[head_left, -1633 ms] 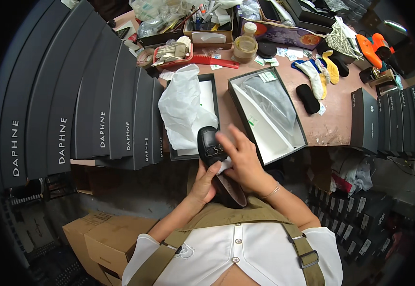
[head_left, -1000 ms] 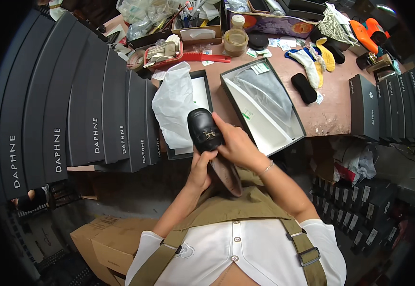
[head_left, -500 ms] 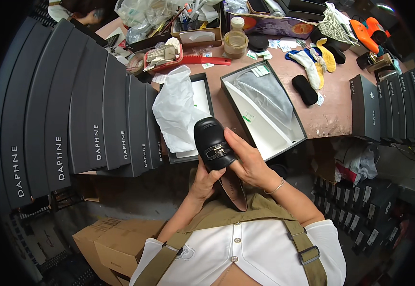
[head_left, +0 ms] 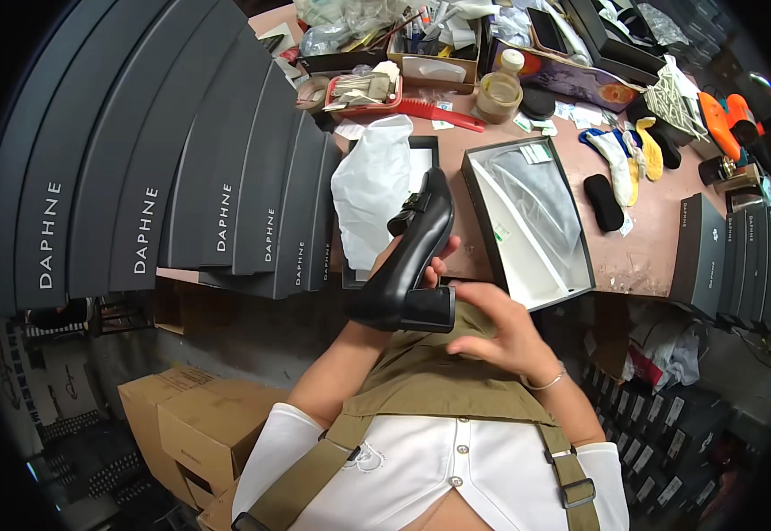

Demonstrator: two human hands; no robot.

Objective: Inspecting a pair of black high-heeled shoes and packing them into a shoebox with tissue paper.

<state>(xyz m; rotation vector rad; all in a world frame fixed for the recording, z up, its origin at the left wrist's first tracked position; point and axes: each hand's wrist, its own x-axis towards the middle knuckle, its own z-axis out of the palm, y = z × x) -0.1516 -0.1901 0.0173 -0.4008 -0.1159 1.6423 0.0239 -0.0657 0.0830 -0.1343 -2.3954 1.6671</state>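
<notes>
A black block-heeled loafer (head_left: pixel 410 257) with a metal buckle is turned on its side in front of me, toe pointing away and heel toward the right. My left hand (head_left: pixel 441 258) grips it from behind; the shoe covers most of that hand, and some fingertips show past its sole. Beside the heel is my right hand (head_left: pixel 511 334), open, thumb and fingers apart, with nothing in it. Whether its fingertips touch the heel I cannot tell. Beyond the shoe, crumpled white tissue paper (head_left: pixel 372 177) lies over an open dark shoebox (head_left: pixel 423 155).
Another open shoebox (head_left: pixel 580 243) holds a clear plastic bag (head_left: pixel 540 190). Tall stacks of dark shoeboxes (head_left: pixel 199 186) crowd the left; more boxes (head_left: pixel 702 252) stand at right. A red comb (head_left: pixel 443 113), tape roll (head_left: pixel 498 96) and black pad (head_left: pixel 603 202) lie on the table.
The loafer has turned from buckle-up to side-on, heel toward the right. My right hand has let go of it and opened, while my left hand keeps hold. The view has shifted left.
</notes>
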